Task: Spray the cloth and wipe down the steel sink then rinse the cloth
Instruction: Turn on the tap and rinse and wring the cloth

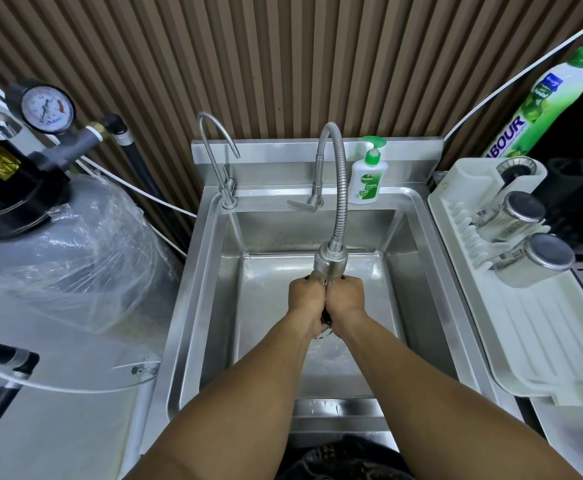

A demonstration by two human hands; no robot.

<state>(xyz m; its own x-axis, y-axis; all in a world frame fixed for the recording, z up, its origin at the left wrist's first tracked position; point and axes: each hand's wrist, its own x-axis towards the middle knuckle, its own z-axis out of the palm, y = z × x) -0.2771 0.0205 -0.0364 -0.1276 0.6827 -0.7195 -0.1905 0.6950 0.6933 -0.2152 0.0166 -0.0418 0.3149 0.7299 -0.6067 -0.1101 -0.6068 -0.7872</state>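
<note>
Both my hands are pressed together inside the steel sink [210, 271], right under the head of the flexible faucet [331, 259]. My left hand [306, 299] and my right hand [346, 296] are closed around a dark cloth [326, 319]; only a sliver of it shows between the palms and at the wrists. Water lies on the basin floor beneath the hands. The drain is mostly hidden behind my wrists. No spray bottle is in view.
A thin second tap [219, 157] and a Dettol soap pump [364, 178] stand on the sink's back ledge. A white drying rack [539, 341] with steel cups sits right, a green dish-liquid bottle [542, 102] behind it. A tank wrapped in plastic [75, 251] with a pressure gauge [46, 109] stands left.
</note>
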